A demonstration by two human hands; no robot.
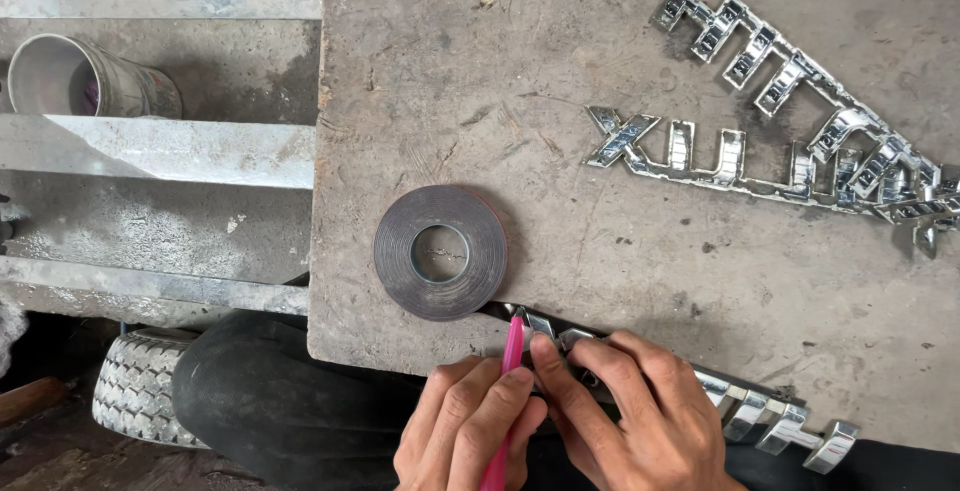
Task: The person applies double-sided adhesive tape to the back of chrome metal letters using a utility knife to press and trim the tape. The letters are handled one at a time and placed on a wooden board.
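Observation:
My left hand [465, 429] is closed around a thin pink tool [512, 351] whose tip touches the end of a chrome letter emblem [790, 426] lying along the near edge of a worn grey board [620, 81]. My right hand [640, 411] presses down on that emblem's left part, its fingers covering several letters. A dark roll of tape [441, 252] lies flat on the board just beyond my hands, and a strand from it runs to the emblem's end.
Two more chrome letter emblems [770, 46] [700, 156] lie at the board's far right. A white bucket [85, 76] lies tipped at the upper left between metal rails [150, 151]. A small tyre [135, 386] and a black rounded object [280, 401] sit below the board.

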